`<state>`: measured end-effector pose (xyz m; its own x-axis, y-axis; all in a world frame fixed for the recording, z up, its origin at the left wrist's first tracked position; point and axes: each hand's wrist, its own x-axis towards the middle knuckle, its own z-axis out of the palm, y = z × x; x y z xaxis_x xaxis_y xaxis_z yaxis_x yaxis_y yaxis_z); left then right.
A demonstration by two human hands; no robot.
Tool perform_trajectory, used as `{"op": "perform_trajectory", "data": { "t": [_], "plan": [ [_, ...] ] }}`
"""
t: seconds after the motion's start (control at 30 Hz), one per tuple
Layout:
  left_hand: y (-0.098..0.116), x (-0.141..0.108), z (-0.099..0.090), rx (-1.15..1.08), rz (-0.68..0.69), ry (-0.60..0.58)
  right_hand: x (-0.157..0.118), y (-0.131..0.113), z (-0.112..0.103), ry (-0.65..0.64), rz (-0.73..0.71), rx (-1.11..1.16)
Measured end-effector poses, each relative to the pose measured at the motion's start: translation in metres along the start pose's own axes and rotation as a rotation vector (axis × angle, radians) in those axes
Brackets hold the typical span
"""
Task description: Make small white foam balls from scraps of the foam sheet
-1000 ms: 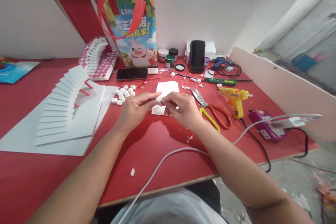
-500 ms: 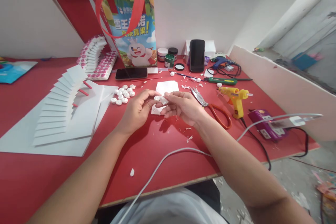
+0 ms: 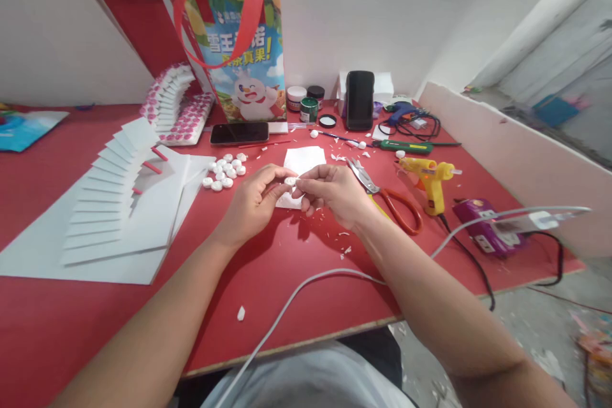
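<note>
White is the colour between your fingertips: a small white piece (image 3: 290, 182), held up in front of you, over the near part of the white paper (image 3: 305, 156). Your left hand (image 3: 255, 199) pinches it narrowly between thumb and forefinger, and your right hand (image 3: 337, 194) meets it from the other side, thumb and forefinger drawn close at its edge; whether those right fingers hold anything more, I cannot tell. Careful here, because the piece looks soft: squeeze too hard and it could well deform, pinch too lightly and it could drop among the white scraps (image 3: 347, 250), where white on white would be tricky to spot. Just beyond your left hand sits the cluster of white pieces (image 3: 224, 172), and a wide swing of that wrist might scatter them. On your right lie the shears (image 3: 401, 210), then the yellow glue gun (image 3: 431, 182), well apart from your fingers. And watch that pale cable (image 3: 306, 282) crossing the red table (image 3: 268, 255) by your right forearm: a snag there could jerk your grip.
</note>
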<state>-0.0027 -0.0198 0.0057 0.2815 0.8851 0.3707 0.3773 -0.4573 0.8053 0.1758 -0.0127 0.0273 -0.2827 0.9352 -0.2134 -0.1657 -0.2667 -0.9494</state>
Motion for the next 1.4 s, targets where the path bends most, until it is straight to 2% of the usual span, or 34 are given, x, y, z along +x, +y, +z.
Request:
{"op": "perform_trajectory", "data": {
  "t": [0.17,0.37,0.53,0.7,1.03,1.27,1.4],
  "plan": [
    [0.003,-0.002,0.009,-0.152,-0.129,0.028,-0.003,0.008,0.007,0.164,-0.188,-0.371],
    [0.01,-0.005,0.016,-0.203,-0.16,0.152,-0.007,0.019,0.015,0.343,-0.468,-0.727],
    [0.007,-0.007,0.02,-0.266,-0.182,0.208,-0.007,0.028,0.015,0.377,-0.653,-0.97],
    [0.008,-0.006,0.02,-0.337,-0.209,0.19,-0.008,0.028,0.01,0.293,-0.754,-1.176],
    [0.016,-0.003,0.007,-0.246,-0.166,0.115,-0.008,0.025,0.007,0.24,-0.744,-1.172],
    [0.012,-0.005,0.006,-0.147,-0.106,0.1,-0.011,0.013,0.011,0.277,-0.516,-0.828],
    [0.013,-0.004,0.005,-0.114,-0.074,0.116,-0.012,0.01,0.013,0.244,-0.431,-0.689]
  ]
}}
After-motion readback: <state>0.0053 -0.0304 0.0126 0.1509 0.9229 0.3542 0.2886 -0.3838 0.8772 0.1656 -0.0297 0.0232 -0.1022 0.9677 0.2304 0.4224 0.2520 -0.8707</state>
